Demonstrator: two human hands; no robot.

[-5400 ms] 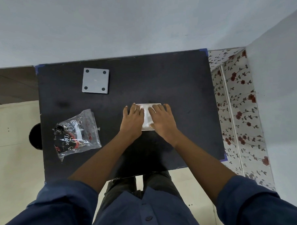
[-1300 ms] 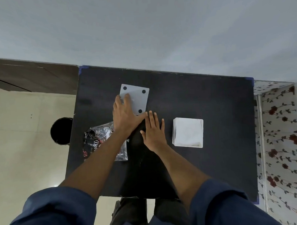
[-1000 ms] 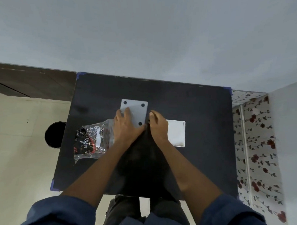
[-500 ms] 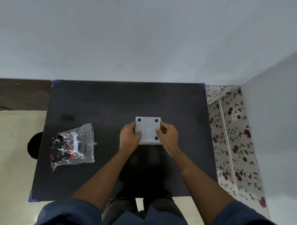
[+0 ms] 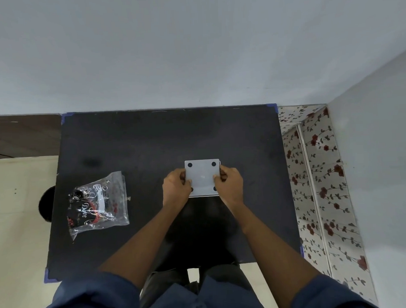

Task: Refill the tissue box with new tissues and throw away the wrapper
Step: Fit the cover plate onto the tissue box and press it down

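tissue box base panel (image 5: 203, 177), four dark feet up, mid-table over the box | left hand (image 5: 177, 190), right hand (image 5: 229, 185) pinch its side edges | step: closing box | next: press flush, then bin wrapper (image 5: 98, 203) on table (image 5: 150, 137)

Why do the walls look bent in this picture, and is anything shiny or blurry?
Head view: the wide-angle lens bows the room's edges. The clear plastic wrapper throws small glints. The matte black table shows no glare, only soft shadow under the forearms. The grey square panel with black dots looks sharp.
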